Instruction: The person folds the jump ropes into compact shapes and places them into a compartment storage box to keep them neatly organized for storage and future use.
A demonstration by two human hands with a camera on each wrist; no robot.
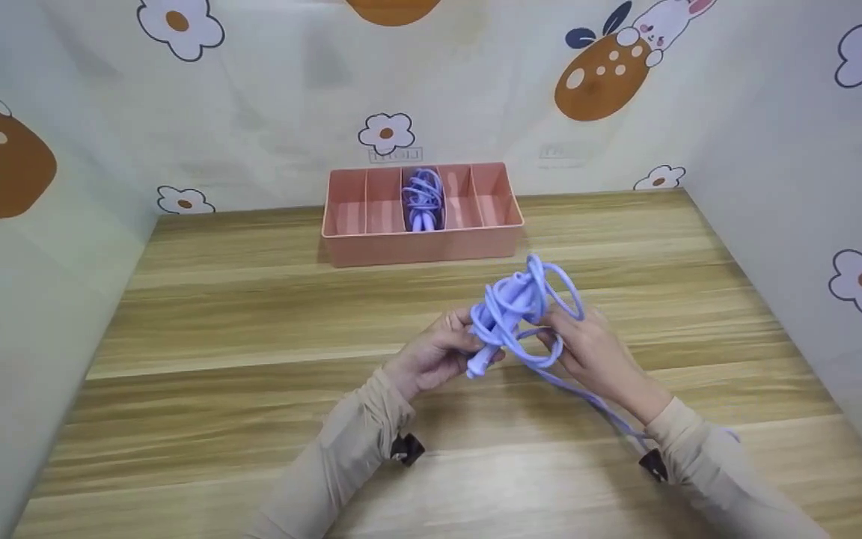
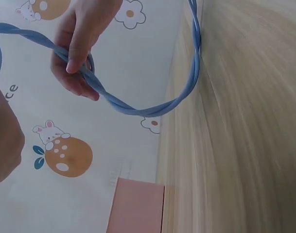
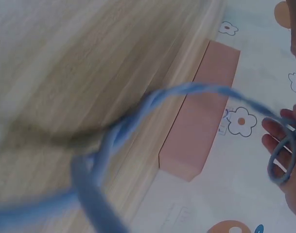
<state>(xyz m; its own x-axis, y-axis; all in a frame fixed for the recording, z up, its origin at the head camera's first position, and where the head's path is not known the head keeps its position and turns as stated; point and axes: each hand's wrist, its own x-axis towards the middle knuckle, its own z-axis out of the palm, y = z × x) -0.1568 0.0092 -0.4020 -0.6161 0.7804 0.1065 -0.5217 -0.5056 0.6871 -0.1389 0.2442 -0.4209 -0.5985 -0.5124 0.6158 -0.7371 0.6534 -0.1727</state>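
A lavender jump rope hangs between both hands in the head view, its handles (image 1: 482,361) bundled together and wound with loops of its own cord (image 1: 502,320). My left hand (image 1: 438,353) grips this bundle from the left. On the other side, my right hand (image 1: 588,348) holds the cord, with loose loops standing around its fingers. A trailing length (image 1: 588,394) runs down to the right beneath the right forearm. In the left wrist view the doubled cord (image 2: 152,110) is twisted and sags in a curve. Blurred cord (image 3: 196,88) crosses the right wrist view.
Beyond the hands, a pink divided box (image 1: 423,248) stands on the wooden table (image 1: 236,322) near the back wall. Its middle compartment holds another wound lavender jump rope (image 1: 423,196). Patterned walls (image 1: 274,112) enclose the table at the back and sides.
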